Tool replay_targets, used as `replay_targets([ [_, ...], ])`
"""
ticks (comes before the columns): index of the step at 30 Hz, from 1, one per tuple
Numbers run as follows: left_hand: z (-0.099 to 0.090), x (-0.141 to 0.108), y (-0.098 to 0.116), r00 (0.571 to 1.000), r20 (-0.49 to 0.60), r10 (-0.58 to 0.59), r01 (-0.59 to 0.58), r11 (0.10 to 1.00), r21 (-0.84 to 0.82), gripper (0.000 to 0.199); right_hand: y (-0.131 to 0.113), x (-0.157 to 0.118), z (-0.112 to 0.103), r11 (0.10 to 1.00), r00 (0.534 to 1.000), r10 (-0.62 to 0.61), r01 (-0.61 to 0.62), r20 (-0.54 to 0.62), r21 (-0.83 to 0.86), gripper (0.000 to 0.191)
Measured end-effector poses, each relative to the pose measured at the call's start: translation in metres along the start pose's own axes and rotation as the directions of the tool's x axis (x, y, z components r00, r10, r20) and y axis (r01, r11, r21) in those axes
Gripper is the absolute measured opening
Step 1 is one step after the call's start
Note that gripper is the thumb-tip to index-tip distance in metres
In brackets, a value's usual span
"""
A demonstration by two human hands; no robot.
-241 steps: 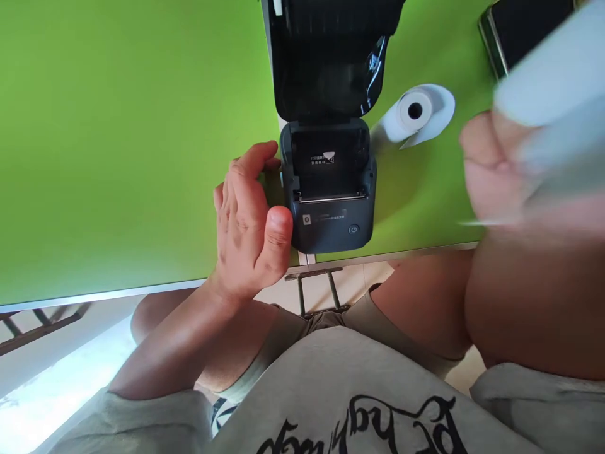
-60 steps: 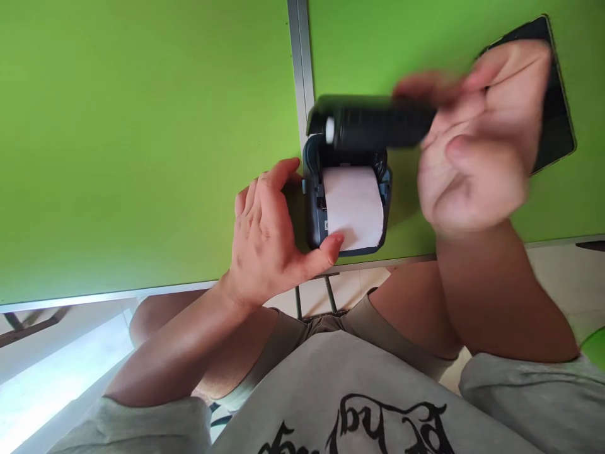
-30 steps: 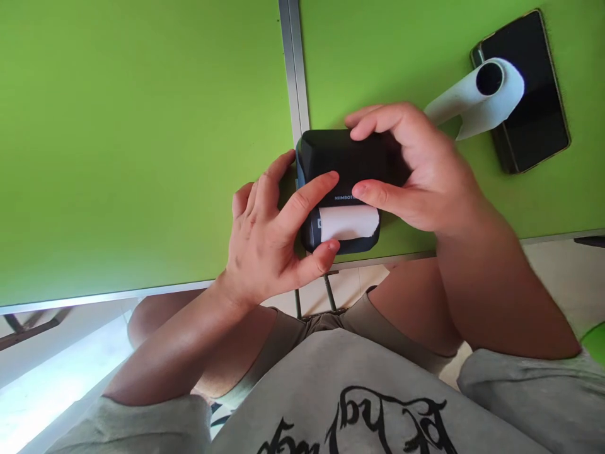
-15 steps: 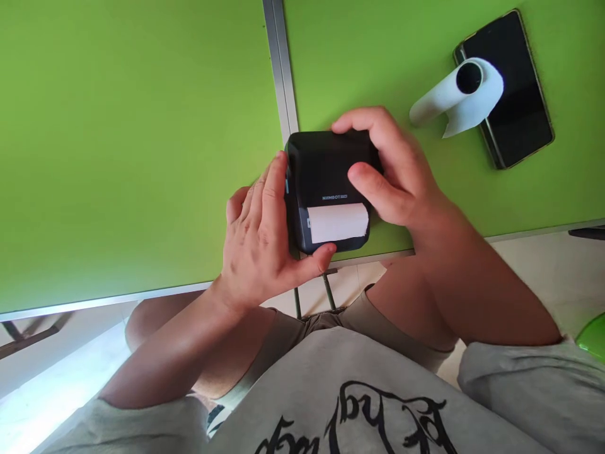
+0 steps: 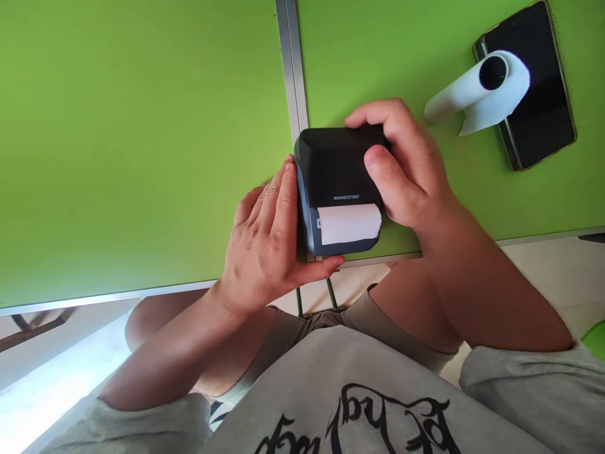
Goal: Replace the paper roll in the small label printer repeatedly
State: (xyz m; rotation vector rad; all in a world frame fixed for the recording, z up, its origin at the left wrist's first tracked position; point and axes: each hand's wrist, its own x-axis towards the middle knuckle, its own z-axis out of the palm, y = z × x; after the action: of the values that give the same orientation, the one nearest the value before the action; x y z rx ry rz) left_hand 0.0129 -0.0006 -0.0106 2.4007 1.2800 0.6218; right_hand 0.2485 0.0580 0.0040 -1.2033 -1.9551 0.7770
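A black label printer [image 5: 345, 164] marked NIIMBOT is held between both hands above the green table, near its front edge. A white strip of label paper [image 5: 350, 224] sticks out of its front part. My left hand [image 5: 265, 233] is laid along the printer's left side, fingers together and straight, with the thumb stretched across below the front edge. My right hand [image 5: 409, 164] grips the right side, thumb on the top cover and fingers bent round the back corner. The undersides of the fingers are hidden.
A white paper roll [image 5: 454, 88] with a loose end stands at the right, in front of a black phone [image 5: 534, 88] lying on the table. A metal seam strip [image 5: 290, 63] divides the green table top [image 5: 142, 126]. My legs are under the table's front edge.
The view has shifted, so the table seam, roll and phone appear farther right. The printer has turned slightly, showing more of its left side. Both hands still hold it.
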Motion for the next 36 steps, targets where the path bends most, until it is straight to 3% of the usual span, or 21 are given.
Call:
replay_targets([
  [21, 0.0016, -0.0003, -0.0012, 1.000, -0.009, 0.010, -0.010, 1.000, 0.025, 0.116, -0.0032, 0.0020, 0.0000, 0.999, 0.999, 0.044, -0.044, 0.006, 0.017, 0.027],
  [36, 0.0001, 0.0010, 0.0014, 1.000, -0.001, 0.010, -0.010, 0.998, 0.059, 0.111, -0.0044, 0.0034, 0.0008, 0.998, 0.998, 0.065, -0.066, 0.009, 0.022, 0.032],
])
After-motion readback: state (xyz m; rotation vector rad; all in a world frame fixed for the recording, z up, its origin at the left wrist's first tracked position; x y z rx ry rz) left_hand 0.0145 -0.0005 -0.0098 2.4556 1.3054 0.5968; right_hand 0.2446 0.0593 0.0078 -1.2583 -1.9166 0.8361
